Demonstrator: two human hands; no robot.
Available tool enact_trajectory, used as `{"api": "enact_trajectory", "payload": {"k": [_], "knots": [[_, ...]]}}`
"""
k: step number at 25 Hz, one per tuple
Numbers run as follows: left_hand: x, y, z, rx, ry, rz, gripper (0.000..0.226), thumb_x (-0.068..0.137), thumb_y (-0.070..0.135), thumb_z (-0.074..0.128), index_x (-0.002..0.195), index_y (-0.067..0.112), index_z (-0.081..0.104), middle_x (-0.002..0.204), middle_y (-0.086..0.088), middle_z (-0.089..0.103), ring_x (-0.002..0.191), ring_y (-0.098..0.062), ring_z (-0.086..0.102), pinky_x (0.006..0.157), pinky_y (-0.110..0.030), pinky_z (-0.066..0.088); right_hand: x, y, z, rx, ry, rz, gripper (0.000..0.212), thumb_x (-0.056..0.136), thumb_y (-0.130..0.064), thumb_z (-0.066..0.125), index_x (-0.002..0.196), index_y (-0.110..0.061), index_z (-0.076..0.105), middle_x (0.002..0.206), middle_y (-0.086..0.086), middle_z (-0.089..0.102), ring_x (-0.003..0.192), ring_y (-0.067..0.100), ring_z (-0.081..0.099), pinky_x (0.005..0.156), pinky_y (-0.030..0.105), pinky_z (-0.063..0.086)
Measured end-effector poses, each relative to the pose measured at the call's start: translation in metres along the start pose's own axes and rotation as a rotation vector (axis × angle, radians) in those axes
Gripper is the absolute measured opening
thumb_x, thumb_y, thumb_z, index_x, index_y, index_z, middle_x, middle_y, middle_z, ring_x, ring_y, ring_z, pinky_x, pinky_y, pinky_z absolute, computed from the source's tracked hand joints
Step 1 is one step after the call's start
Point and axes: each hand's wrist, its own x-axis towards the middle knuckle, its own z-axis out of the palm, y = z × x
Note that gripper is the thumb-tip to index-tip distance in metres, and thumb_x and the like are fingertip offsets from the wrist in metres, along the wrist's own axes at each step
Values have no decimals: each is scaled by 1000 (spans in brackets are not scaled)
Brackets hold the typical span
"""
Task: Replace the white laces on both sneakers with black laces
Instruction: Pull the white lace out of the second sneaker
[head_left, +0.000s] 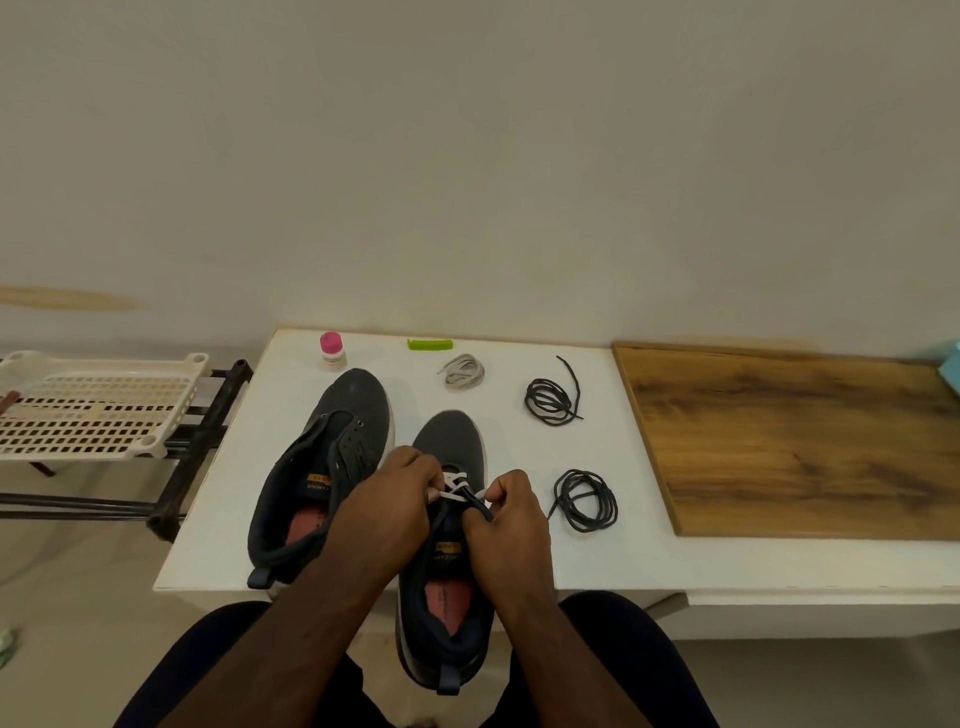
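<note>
Two dark grey sneakers stand on the white table (597, 561). The left sneaker (332, 441) has no lace in its eyelets. The right sneaker (449, 519) overhangs the front edge and still carries a white lace (454, 486) across its lower eyelets. My left hand (395, 499) pinches that lace at the left side. My right hand (506, 519) pinches it at the right side, over the tongue. A removed white lace (462, 370) lies coiled behind the shoes. Two coiled black laces lie to the right, one farther back (551, 399) and one nearer (584, 500).
A small bottle with a pink cap (331, 351) and a green comb (429, 343) sit at the table's back edge. A wooden board (800, 441) covers the right part. A cream plastic rack (93, 410) on a black frame stands to the left.
</note>
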Motion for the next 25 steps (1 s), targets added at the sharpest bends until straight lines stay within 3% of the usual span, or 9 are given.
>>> {"api": "enact_trajectory", "payload": {"k": [4, 8, 9, 11, 14, 16, 19, 21, 25], "knots": [[8, -23, -20, -17, 179, -156, 21, 88, 1, 57, 88, 22, 54, 98, 0, 51, 75, -12, 47, 73, -31, 44, 1, 1, -2, -12, 9, 2, 26, 79, -15, 60, 82, -30, 39, 82, -5, 52, 68, 9, 47, 56, 18, 33], [3, -14, -21, -92, 271, -175, 32, 88, 0, 59, 116, 15, 60, 124, -5, 49, 97, -17, 54, 84, -29, 45, 1, -1, -2, -14, -25, -4, 27, 77, -17, 62, 84, -30, 40, 81, -4, 54, 67, 11, 49, 56, 21, 37], [1, -9, -19, -141, 266, -179, 31, 89, 4, 59, 116, 19, 60, 125, -2, 49, 99, -16, 56, 84, -29, 46, -1, -2, -2, -6, -34, -2, 26, 77, -18, 63, 85, -30, 41, 80, -4, 55, 67, 11, 50, 56, 21, 39], [-2, 1, -14, -234, 189, -211, 10, 89, 23, 63, 96, 27, 59, 105, 7, 58, 87, -9, 58, 72, -23, 43, -1, -3, -4, 62, -52, 14, 22, 76, -23, 63, 86, -31, 45, 74, -5, 57, 64, 8, 51, 55, 19, 41], [-12, 8, -4, -163, -56, -235, 26, 81, 48, 69, 80, 29, 52, 76, 7, 60, 68, -4, 55, 55, -21, 33, 8, -7, -11, 214, 17, 3, 10, 85, -25, 65, 85, -31, 58, 73, -12, 63, 66, 2, 56, 60, 17, 43], [-16, 10, 1, -110, -98, -207, 30, 79, 49, 70, 82, 28, 49, 77, 5, 58, 68, -6, 51, 55, -23, 32, 15, -7, -14, 165, 60, -72, 11, 91, -21, 64, 95, -31, 67, 87, -14, 67, 80, 0, 61, 71, 19, 47], [-14, 8, -2, -38, -61, -220, 19, 82, 42, 62, 79, 28, 50, 75, 8, 57, 68, -5, 49, 57, -24, 34, 17, -6, -10, -20, -52, -217, 21, 95, -18, 63, 114, -24, 72, 108, -11, 65, 96, 1, 57, 85, 9, 41], [-12, 5, -4, -72, -52, -260, 16, 83, 39, 61, 76, 27, 53, 72, 7, 59, 67, -5, 53, 54, -21, 34, 18, -4, -3, -124, -125, -273, 24, 96, -19, 61, 118, -22, 72, 110, -7, 64, 99, 0, 51, 84, 0, 32], [-10, 2, -5, -136, -66, -301, 14, 85, 34, 62, 76, 27, 56, 71, 5, 62, 67, -7, 57, 54, -20, 34, 18, -2, 8, -246, -122, -311, 21, 97, -26, 60, 114, -23, 72, 105, -9, 54, 92, 4, 49, 74, 5, 31]]}}
